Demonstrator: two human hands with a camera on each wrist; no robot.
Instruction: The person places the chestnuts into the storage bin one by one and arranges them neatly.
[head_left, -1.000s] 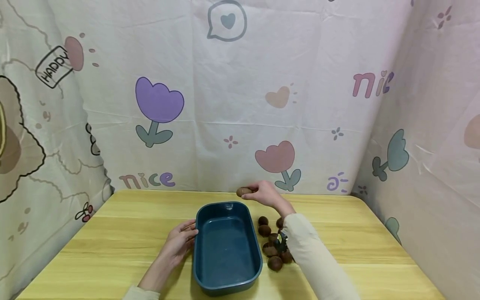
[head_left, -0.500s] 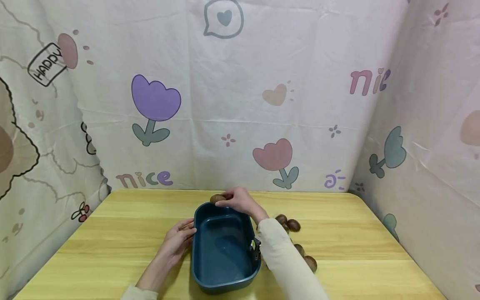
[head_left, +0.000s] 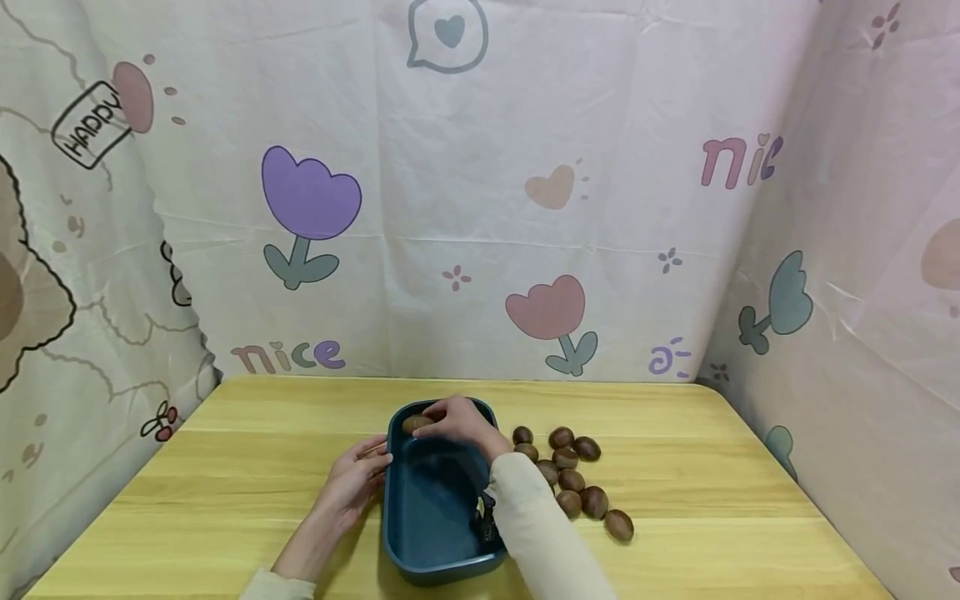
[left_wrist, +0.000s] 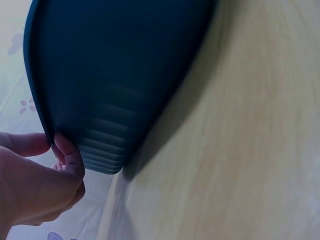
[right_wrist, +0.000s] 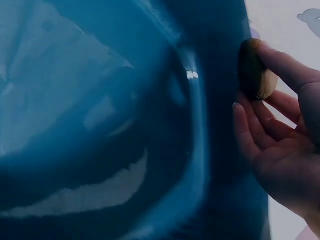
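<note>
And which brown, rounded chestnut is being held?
The chestnut in the right hand, at the far end of the blue rectangular tray; the others lie on the wooden table.

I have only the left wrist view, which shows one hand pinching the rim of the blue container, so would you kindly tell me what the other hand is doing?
Observer: The right hand holds a brown nut at the far end of the blue container.
Operator: Thank you; is anything lying outside the container, on its right?
Observer: Yes, a loose cluster of brown nuts lies on the table there.
Operator: And is anything lying inside it?
Observer: No nut shows on the visible part of its floor, though the right sleeve hides some of the container.
</note>
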